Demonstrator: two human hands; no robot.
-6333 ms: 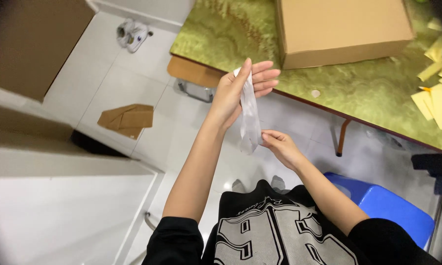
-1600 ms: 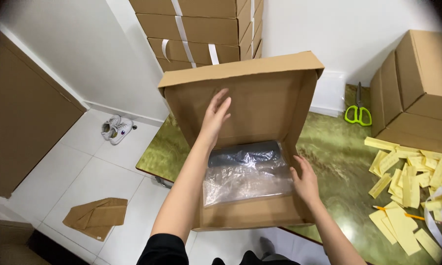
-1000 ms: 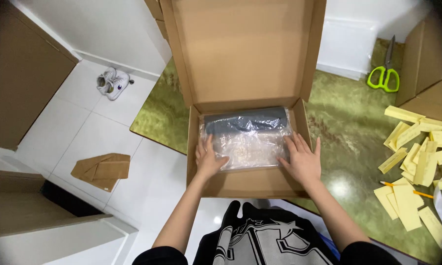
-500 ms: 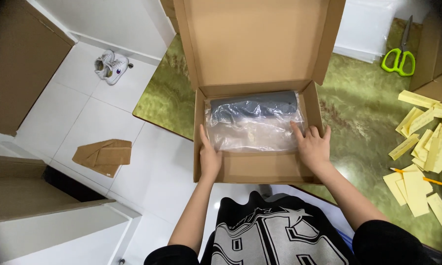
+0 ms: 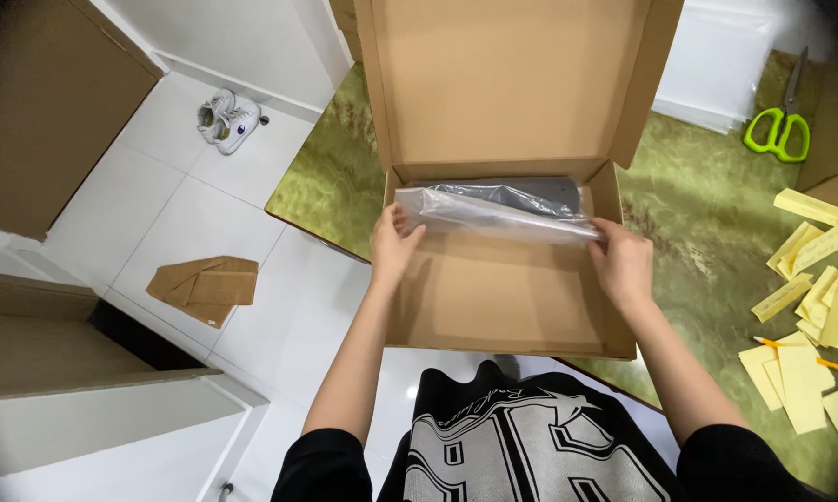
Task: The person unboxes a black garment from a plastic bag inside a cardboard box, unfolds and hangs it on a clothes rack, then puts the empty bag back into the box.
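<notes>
An open cardboard box lies on a green marbled table, its lid standing upright at the back. Inside, at the far end, a dark grey item lies in a clear plastic bag. My left hand grips the bag's left end and my right hand grips its right end. The near edge of the bag is lifted and folded back, so the box's bare floor shows in front of it.
Green-handled scissors lie at the table's far right. Several yellow paper strips and a pencil lie to the right. On the white tiled floor are a folded brown cardboard piece and white shoes. Large brown boxes stand on the left.
Both hands went from pressing the bag flat in the box to lifting its near edge and folding it back toward the far end, baring the box floor.
</notes>
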